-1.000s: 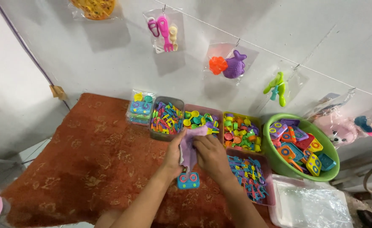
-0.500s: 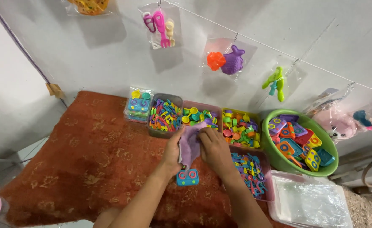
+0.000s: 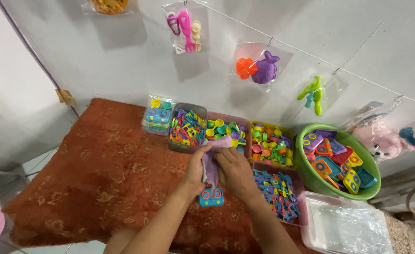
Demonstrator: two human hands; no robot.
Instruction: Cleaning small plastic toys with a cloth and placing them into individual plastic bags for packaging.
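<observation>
Both of my hands hold a clear plastic bag (image 3: 210,165) with a purple piece inside it, above the rust-red rug. My left hand (image 3: 195,170) grips the bag's left edge. On the right edge sits my right hand (image 3: 233,171), fingers pinching the top. A small blue toy piece with red rings (image 3: 211,197) hangs at the bag's bottom, just below my hands.
Behind my hands stand trays of small coloured toy parts (image 3: 186,128) (image 3: 224,130) (image 3: 269,144) (image 3: 279,195), a packed bag (image 3: 157,115) and a green basin (image 3: 374,178) of toy blocks. A clear tub (image 3: 344,230) of plastic bags sits front right. Bagged toys hang on the wall.
My hands have kept working on the bag in the same spot, and the purple bag looks more bunched between them. The view shifted slightly.
</observation>
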